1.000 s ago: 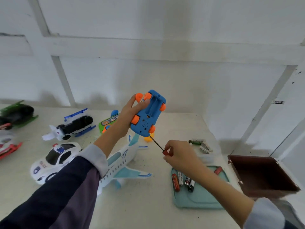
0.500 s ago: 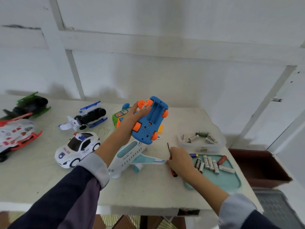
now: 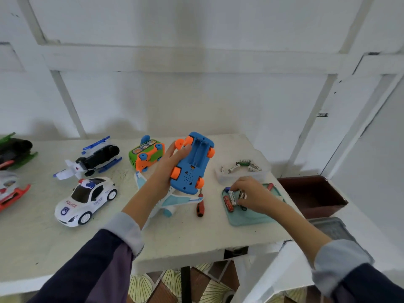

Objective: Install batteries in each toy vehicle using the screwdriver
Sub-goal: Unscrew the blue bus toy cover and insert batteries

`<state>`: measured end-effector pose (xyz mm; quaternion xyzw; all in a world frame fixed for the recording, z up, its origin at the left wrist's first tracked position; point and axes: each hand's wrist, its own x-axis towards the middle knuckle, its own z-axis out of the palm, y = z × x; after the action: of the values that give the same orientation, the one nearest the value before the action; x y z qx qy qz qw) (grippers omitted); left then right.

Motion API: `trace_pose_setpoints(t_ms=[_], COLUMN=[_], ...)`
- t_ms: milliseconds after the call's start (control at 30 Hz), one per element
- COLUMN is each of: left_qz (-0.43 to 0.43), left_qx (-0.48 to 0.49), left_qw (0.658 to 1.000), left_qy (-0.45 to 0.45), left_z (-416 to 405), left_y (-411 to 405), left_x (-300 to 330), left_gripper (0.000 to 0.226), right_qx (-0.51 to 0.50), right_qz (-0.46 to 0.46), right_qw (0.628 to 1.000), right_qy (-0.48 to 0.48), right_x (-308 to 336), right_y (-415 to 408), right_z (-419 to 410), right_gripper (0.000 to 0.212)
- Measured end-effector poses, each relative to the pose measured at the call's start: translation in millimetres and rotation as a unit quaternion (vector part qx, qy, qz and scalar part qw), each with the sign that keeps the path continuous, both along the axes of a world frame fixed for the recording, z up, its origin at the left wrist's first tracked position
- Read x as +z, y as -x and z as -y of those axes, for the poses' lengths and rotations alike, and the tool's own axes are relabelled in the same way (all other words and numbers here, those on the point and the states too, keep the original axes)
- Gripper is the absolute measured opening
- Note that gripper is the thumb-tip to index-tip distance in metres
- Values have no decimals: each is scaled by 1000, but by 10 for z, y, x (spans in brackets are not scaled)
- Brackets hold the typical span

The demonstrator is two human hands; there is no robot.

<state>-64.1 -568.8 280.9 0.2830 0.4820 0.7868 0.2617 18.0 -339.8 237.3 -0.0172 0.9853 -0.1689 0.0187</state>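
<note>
Above the middle of the surface (image 3: 196, 237), the left hand (image 3: 168, 165) grips the blue toy car (image 3: 192, 165) belly-up, its battery bay open. Near the right edge, the right hand (image 3: 251, 193) pinches batteries (image 3: 231, 197) on the teal tray (image 3: 251, 219). The screwdriver (image 3: 199, 205) lies between them, on the surface.

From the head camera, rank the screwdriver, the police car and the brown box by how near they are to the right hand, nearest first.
1. screwdriver: lying on the table just left of the right hand, which is over the teal tray.
2. brown box: off the table's right edge.
3. police car: far left, past the airplane.
</note>
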Motion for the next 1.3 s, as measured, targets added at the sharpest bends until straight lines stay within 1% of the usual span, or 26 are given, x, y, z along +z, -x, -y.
trace_pose_setpoints(t_ms=[100, 167, 233, 367, 567, 600, 633, 700, 733, 767, 800, 833, 867, 900, 933, 967, 1000, 1033, 1100, 1133, 1167, 1233, 1267, 1300], left_qz=[6, 0, 2, 22, 40, 43, 44, 44, 42, 41, 39, 36, 34, 36, 42, 46, 44, 36, 20, 26, 32, 33, 29, 24], left_qx=[1, 11, 26, 39, 38, 38, 38, 39, 37, 37, 38, 39, 37, 36, 36, 39, 49, 74, 134, 154, 170, 194, 198, 197], left_qw=[1000, 1000, 1000, 999, 998, 998, 998, 998, 998, 998, 998, 999, 999, 999, 998, 998, 998, 996, 986, 981, 978, 973, 972, 971], left_qy=[-1, 1, 8, 9, 0, -1, -1, -4, -7, -11, -11, -7, -3, -2, -4, -4, 7, 37, 101, 113, 116, 122, 126, 130], left_z=[-67, -96, -117, -169, -266, -284, -304, -335, -353, -374, -400, -433, -473, -522, -567, -609, -650, -685, -750, -794, -840, -926, -963, -997], left_y=[-52, -85, -118, -156, -120, -100, -76, -22, -1, 33, 56, 77, 103, 129, 156, 183, 214, 245, 295, 296, 301, 314, 317, 330], left_x=[-17, -24, -20, -16, -58, -61, -63, -54, -47, -48, -45, -42, -44, -49, -58, -74, -92, -107, -132, -131, -129, -120, -116, -126], left_gripper=[65, 61, 52, 45, 44, 43, 44, 46, 45, 42, 39, 37, 37, 38, 39, 39, 39, 41, 49, 52, 51, 47, 45, 43], right_qx=[23, 38, 51, 81, 116, 120, 117, 78, 45, 9, -19, -33, -29, -17, -6, 0, -1, -6, -20, -31, -42, -54, -53, -50], right_qz=[25, 25, 22, 9, -12, -19, -24, -35, -41, -44, -42, -34, -26, -20, -13, -7, -4, -6, -24, -37, -52, -89, -109, -129], right_qw=[998, 996, 994, 990, 989, 990, 992, 991, 978, 947, 890, 811, 727, 661, 617, 593, 588, 597, 645, 682, 727, 816, 846, 867], right_qy=[-44, -74, -91, -114, -90, -72, -33, 103, 199, 318, 453, 584, 685, 750, 787, 805, 809, 802, 763, 730, 683, 569, 519, 479], right_x=[-98, -154, -192, -214, -226, -217, -189, -61, 40, 158, 282, 400, 506, 600, 680, 745, 796, 830, 862, 862, 854, 817, 798, 786], right_y=[-6, 8, 16, 45, 84, 77, 65, 38, 33, 37, 53, 88, 128, 173, 217, 255, 291, 331, 423, 462, 500, 567, 597, 620], right_z=[-1, -29, -54, -94, -161, -167, -177, -209, -227, -248, -265, -283, -300, -317, -325, -324, -320, -315, -302, -294, -290, -286, -292, -302], right_gripper=[50, 53, 52, 50, 42, 38, 34, 22, 17, 12, 10, 9, 12, 15, 17, 19, 21, 22, 20, 22, 23, 24, 23, 21])
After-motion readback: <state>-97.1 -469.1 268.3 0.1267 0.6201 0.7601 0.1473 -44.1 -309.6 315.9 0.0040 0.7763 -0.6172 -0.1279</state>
